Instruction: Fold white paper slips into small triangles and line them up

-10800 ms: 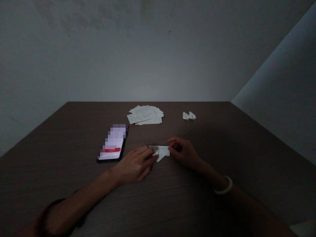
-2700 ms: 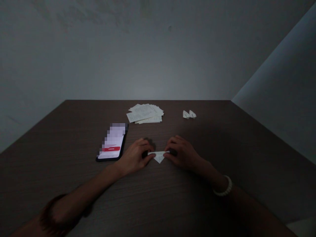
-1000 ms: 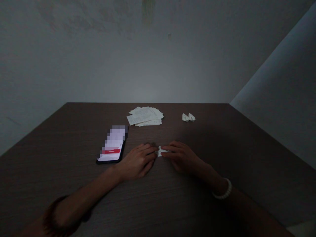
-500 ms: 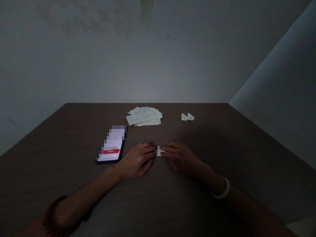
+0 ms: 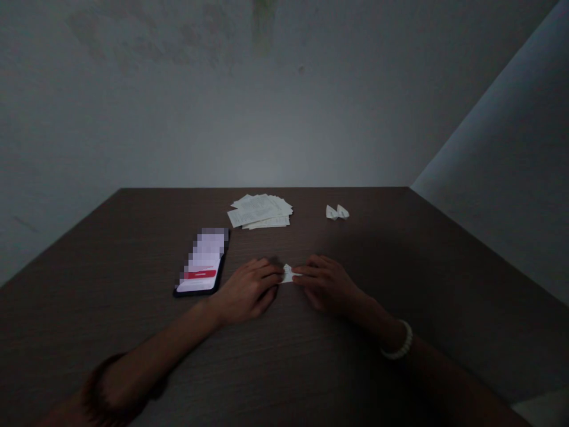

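Observation:
Between my two hands lies a small folded piece of white paper (image 5: 287, 275) on the dark tabletop, partly hidden by the fingers. My left hand (image 5: 252, 289) has its fingers together on the paper's left side, the thumb tucked lower. From the right, the fingertips of my right hand (image 5: 328, 284) press on the other side of the paper. Both hands are closed on it, low against the table.
A phone (image 5: 201, 261) with a lit, partly blurred screen lies left of my left hand. A spread pile of printed paper slips (image 5: 262, 210) is farther back. Right of it stands a small folded paper piece (image 5: 337, 212) with two points. A wall (image 5: 267, 118) rises behind the table (image 5: 146, 225).
My right hand's fingertips have shifted slightly right, and a little more of the paper shows between the hands. My left hand stays nearly in place.

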A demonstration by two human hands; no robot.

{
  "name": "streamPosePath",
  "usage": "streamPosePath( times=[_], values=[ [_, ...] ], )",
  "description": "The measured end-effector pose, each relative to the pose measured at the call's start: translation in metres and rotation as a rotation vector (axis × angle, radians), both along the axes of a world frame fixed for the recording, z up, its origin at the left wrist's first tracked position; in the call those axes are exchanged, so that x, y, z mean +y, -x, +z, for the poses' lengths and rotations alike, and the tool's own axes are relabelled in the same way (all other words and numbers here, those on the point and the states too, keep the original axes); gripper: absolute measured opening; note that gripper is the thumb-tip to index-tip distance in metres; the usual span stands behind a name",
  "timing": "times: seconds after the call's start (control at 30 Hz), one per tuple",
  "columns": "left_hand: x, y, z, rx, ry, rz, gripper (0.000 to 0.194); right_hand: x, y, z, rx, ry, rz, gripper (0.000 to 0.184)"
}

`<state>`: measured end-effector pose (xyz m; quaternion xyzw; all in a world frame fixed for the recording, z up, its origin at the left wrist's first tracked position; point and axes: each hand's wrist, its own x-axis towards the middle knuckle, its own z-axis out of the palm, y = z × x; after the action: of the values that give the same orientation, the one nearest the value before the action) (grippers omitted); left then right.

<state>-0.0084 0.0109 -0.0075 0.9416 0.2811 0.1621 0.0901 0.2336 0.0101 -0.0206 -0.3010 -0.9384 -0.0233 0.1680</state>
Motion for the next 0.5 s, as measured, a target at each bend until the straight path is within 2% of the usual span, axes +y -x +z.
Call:
streamPosePath(
  times=[0.33, 0.5],
  values=[
    [0.0007, -0.0004, 0.0016, 0.039, 0.001, 0.008, 0.03, 0.0021, 0.0028, 0.0016, 0.138, 0.141, -0.008, 0.02],
    [-0.0004, -0.0014, 0.0024, 0.049, -0.014, 0.017, 0.031, 0.0031, 0.0065, -0.0002, 0.183, 0.121, -0.063, 0.02]
  ],
)
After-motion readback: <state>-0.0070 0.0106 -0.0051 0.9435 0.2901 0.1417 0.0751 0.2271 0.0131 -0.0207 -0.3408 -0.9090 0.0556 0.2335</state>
